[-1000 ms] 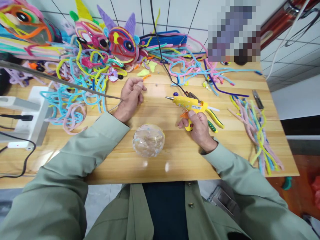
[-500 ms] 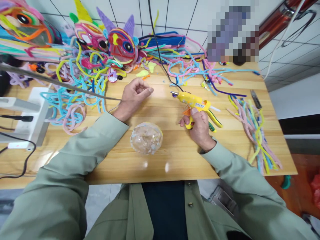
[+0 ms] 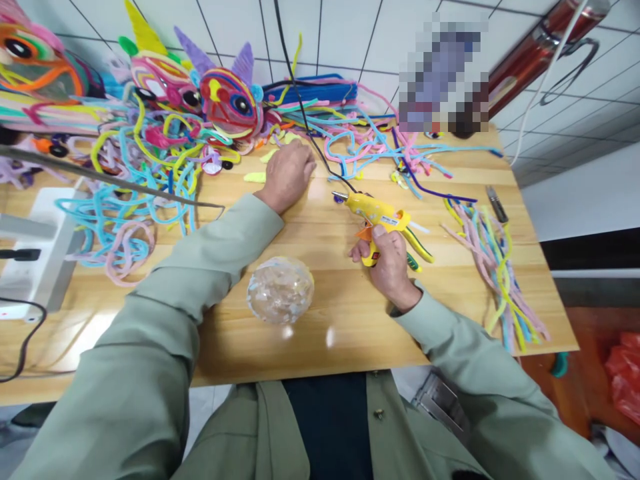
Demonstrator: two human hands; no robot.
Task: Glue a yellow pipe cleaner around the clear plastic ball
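Observation:
My right hand (image 3: 387, 260) grips the handle of a yellow hot glue gun (image 3: 373, 210), its metal nozzle pointing left and a glue stick showing at its rear. Beside the yellow felt-like scraps (image 3: 256, 177) at the back of the table is my left hand (image 3: 289, 175), back upward. Its fingers look curled, with the tips hidden beneath, so anything in them cannot be seen. A clear round plastic piece (image 3: 281, 290) with pale coloured flecks lies on the table between my forearms.
Tangled pipe cleaners (image 3: 175, 187) and decorated masks (image 3: 233, 103) crowd the back left. A power strip (image 3: 43, 253) stands left. A pipe-cleaner bundle (image 3: 497, 273) and a small cutter (image 3: 497, 203) lie right. The gun's black cord (image 3: 300, 93) hangs down behind.
My left hand has moved forward and right to the yellow scraps and turned its back upward. My right hand still grips the glue gun. The view has shifted slightly.

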